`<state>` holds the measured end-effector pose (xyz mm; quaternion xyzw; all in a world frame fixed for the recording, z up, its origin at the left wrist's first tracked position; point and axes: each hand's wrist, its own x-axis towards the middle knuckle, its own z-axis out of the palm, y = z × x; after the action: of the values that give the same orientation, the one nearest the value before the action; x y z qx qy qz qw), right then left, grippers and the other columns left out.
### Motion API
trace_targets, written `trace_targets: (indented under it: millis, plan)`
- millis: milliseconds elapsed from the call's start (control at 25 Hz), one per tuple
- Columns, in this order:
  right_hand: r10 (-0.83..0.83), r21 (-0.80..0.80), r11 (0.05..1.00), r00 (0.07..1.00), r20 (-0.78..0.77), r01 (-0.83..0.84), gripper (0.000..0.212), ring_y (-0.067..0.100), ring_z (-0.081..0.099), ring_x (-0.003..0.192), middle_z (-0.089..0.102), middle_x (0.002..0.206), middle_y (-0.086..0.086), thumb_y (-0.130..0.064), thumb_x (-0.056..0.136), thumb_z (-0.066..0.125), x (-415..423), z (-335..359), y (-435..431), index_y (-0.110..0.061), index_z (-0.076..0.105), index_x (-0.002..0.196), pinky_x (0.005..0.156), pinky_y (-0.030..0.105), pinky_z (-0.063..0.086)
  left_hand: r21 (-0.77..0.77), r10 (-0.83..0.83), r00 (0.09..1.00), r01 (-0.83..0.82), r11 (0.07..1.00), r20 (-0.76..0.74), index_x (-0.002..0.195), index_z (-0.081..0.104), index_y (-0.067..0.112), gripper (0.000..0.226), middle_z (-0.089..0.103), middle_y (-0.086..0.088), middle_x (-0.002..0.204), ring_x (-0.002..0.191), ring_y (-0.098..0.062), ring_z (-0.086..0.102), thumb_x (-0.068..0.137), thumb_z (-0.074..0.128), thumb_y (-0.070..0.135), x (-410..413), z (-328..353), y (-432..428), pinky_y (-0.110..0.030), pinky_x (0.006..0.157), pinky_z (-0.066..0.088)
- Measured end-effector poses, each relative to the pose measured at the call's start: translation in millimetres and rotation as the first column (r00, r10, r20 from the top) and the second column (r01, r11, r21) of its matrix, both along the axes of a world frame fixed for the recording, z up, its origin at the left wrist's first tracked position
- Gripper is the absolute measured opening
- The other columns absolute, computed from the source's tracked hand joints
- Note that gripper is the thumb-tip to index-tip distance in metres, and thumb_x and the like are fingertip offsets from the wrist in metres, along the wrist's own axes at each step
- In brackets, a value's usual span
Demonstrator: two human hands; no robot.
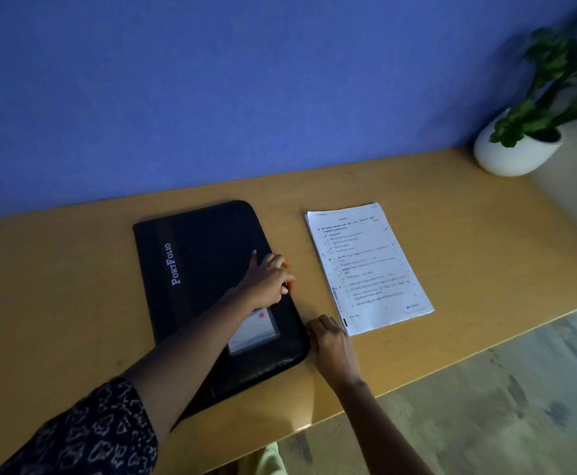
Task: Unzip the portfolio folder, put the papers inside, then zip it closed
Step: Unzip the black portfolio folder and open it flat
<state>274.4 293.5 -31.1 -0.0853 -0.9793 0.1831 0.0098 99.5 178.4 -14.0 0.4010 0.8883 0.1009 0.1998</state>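
A black portfolio folder (pixel 198 265) with the white word "PortFolio" lies flat and closed on the wooden table. My left hand (pixel 268 277) rests on its right edge, forefinger stretched out flat on the cover and the other fingers curled over the rim. My right hand (pixel 330 341) is at the folder's near right corner with fingers pinched together at the zipper edge; the zipper pull itself is hidden. A stack of printed white papers (pixel 366 265) lies on the table just right of the folder, untouched.
A white pot with a green plant (pixel 517 149) stands at the table's far right. A blue wall (pixel 211 90) runs behind the table (pixel 57 286). The table's front edge runs diagonally, with floor (pixel 486 406) beyond it at the lower right.
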Motion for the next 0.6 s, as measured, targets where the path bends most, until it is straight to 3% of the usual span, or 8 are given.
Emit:
trace_targets:
  millis: [160, 280, 360, 480, 600]
  plan:
    - [-0.076, -0.003, 0.997, 0.997, 0.005, 0.077, 0.015, 0.029, 0.065, 0.079, 0.067, 0.089, 0.011, 0.0, 0.081, 0.063, 36.2, -0.6, -11.7, -0.003, 0.07, 0.093, 0.062, 0.039, 0.057, -0.015, -0.004, 0.998, 0.003, 1.0, -0.069, 0.095, 0.068, 0.021, 0.01, 0.042, -0.005, 0.139, 0.134, -0.023, 0.028, 0.091, 0.06, 0.018, 6.8, 4.7, 0.2, -0.063, 0.116, 0.004]
    - [-0.136, -0.06, 0.989, 0.989, -0.065, 0.132, 0.002, 0.028, 0.064, 0.066, 0.067, 0.077, 0.011, -0.002, 0.08, 0.07, 58.8, 1.3, -32.5, -0.004, 0.07, 0.082, 0.052, 0.031, 0.052, -0.04, 0.031, 0.995, -0.035, 0.999, -0.099, 0.102, 0.068, 0.023, 0.013, 0.041, -0.007, 0.141, 0.135, -0.025, 0.028, 0.093, 0.059, 0.022, 15.1, 10.7, 0.1, -0.061, 0.117, 0.008]
    - [-0.179, -0.106, 0.98, 0.979, -0.103, 0.168, 0.005, 0.026, 0.063, 0.062, 0.067, 0.074, 0.009, 0.0, 0.077, 0.073, 68.5, 1.7, -49.1, -0.005, 0.07, 0.078, 0.049, 0.027, 0.048, -0.015, 0.08, 0.995, -0.081, 0.997, -0.062, 0.113, 0.066, 0.027, 0.021, 0.037, -0.008, 0.146, 0.138, -0.026, 0.025, 0.093, 0.059, 0.028, 23.7, 12.2, -6.7, -0.059, 0.118, 0.008]
    - [-0.249, -0.154, 0.961, 0.961, -0.122, 0.229, 0.008, 0.026, 0.063, 0.059, 0.066, 0.071, 0.009, 0.001, 0.073, 0.075, 76.8, -1.5, -68.0, -0.005, 0.07, 0.075, 0.046, 0.025, 0.045, 0.02, -0.058, 0.997, 0.057, 0.998, 0.048, 0.124, 0.062, 0.036, 0.035, 0.022, -0.006, 0.156, 0.147, -0.024, 0.009, 0.09, 0.063, 0.032, 51.5, 6.8, -23.5, -0.061, 0.117, -0.001]
    - [-0.314, -0.19, 0.937, 0.944, -0.095, 0.293, 0.002, 0.031, 0.062, 0.063, 0.066, 0.074, 0.013, -0.002, 0.076, 0.07, 74.4, -3.8, -72.7, -0.001, 0.068, 0.077, 0.049, 0.033, 0.048, 0.004, -0.189, 0.975, 0.19, 0.982, 0.119, 0.115, 0.067, 0.036, 0.027, 0.023, -0.002, 0.155, 0.147, -0.021, 0.005, 0.087, 0.065, 0.032, 81.9, 0.2, -27.7, -0.064, 0.115, -0.005]
